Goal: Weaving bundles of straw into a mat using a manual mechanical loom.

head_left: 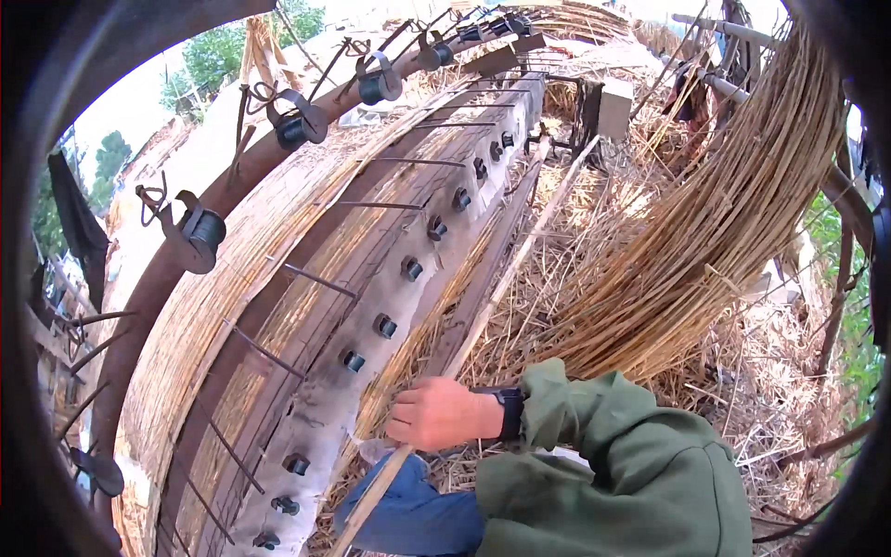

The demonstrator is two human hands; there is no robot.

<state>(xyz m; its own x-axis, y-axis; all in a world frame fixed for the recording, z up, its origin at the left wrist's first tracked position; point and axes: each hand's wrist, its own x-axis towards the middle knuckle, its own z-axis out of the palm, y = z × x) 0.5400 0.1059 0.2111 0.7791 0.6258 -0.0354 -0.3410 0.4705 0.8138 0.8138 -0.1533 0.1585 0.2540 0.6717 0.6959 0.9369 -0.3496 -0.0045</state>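
My right hand (432,414), with a dark watch on its wrist, comes in from the lower right in a green sleeve. Its fingers are closed round a long, pale wooden stick (382,492), which runs from the bottom edge up past the hand toward the far end. Beside it on the left lies a long light-coloured beam (320,432) with a row of dark spools or pegs (352,360). A blue-clad leg (413,511) shows under the stick. My left hand does not show.
A woven reed mat (200,325) stretches along the left, crossed by thin metal rods (264,348). Past it, a brown pipe (255,162) carries several dark wire spools (302,128). A thick bundle of reeds (687,232) leans at right. Loose straw (575,251) covers the ground.
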